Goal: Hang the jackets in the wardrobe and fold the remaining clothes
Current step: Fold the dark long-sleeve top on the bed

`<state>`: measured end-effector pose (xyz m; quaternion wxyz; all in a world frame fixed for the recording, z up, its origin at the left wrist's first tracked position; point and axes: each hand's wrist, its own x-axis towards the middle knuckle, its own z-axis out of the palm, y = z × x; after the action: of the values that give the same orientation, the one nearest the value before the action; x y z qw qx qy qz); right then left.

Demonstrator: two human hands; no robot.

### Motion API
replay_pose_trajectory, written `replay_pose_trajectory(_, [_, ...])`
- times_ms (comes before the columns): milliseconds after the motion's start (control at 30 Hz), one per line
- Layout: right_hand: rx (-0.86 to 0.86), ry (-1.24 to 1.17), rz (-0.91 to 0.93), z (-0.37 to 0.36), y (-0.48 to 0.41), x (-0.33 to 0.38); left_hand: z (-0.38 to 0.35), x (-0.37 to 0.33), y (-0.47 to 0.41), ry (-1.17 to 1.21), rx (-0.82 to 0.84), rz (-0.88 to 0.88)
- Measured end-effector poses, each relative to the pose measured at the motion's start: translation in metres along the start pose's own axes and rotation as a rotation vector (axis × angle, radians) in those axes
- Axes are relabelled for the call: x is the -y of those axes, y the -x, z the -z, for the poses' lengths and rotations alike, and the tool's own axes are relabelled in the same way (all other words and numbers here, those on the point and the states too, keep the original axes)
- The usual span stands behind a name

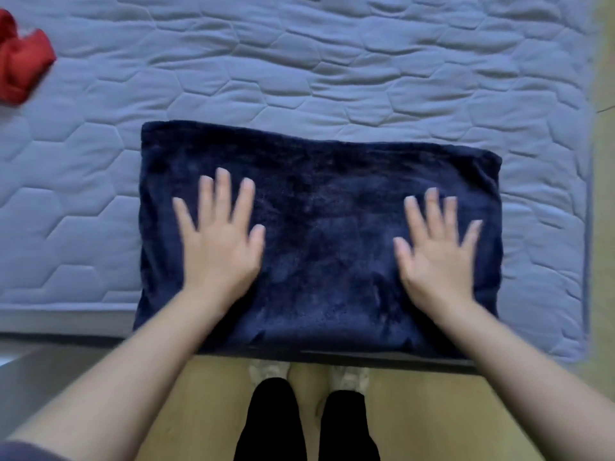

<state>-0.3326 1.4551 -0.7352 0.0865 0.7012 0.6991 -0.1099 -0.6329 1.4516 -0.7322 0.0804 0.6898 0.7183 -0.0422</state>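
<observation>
Both splayed flat, left hand (219,242) and right hand (439,252) touch navy garment (319,201).

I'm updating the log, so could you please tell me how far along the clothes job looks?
Done: the navy garment lies folded into a rectangle on the mattress. In hand: left hand and right hand rest flat on it, fingers spread. Left: the red garment lies crumpled at the far-left edge. No wardrobe shows.

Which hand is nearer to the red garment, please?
Left. The left hand lies flat on the navy cloth, below-right of the red garment; the right hand lies much farther right.
</observation>
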Motion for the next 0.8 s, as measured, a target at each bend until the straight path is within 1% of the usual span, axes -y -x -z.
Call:
replay_pose_trajectory(67, [-0.059,-0.088,0.157,-0.002,0.021,0.054,0.003,-0.042,0.03,0.039,0.001,-0.121])
replay_pose_trajectory(100, [-0.053,-0.109,0.219,-0.007,0.031,0.076,-0.001,-0.058,0.043,0.059,0.026,-0.15])
replay_pose_trajectory(167, [0.006,-0.079,0.269,-0.027,0.045,0.092,-0.019,-0.065,0.062,0.053,0.105,-0.144])
replay_pose_trajectory(233, [0.033,-0.016,0.288,-0.054,0.049,0.07,-0.043,-0.037,0.068,-0.012,0.159,-0.166])
replay_pose_trajectory(333, [0.027,0.061,0.299,-0.075,0.048,0.018,-0.066,0.031,0.07,-0.11,0.153,-0.178])
replay_pose_trajectory(433, [0.092,0.103,0.2,-0.066,0.051,-0.018,-0.055,0.078,0.088,-0.124,0.183,-0.058])
replay_pose_trajectory(500, [0.148,0.112,0.106,-0.048,0.054,-0.027,-0.039,0.09,0.104,-0.057,0.198,0.138])
replay_pose_trajectory(567, [0.182,0.074,0.08,-0.027,0.049,-0.026,-0.024,0.091,0.12,0.111,0.16,0.433])
replay_pose_trajectory(600, [0.174,0.037,0.099,-0.016,0.043,-0.023,-0.017,0.087,0.126,0.235,0.102,0.58])
replay_pose_trajectory(700, [0.142,-0.096,0.222,0.014,0.008,-0.007,0.0,0.049,0.144,0.663,-0.166,0.943])
replay_pose_trajectory(733, [0.146,-0.133,0.263,0.023,-0.009,0.002,0.003,0.031,0.148,0.824,-0.205,1.072])
replay_pose_trajectory(800, [0.18,-0.181,0.329,0.038,-0.047,0.025,0.006,-0.008,0.152,1.113,-0.2,1.332])
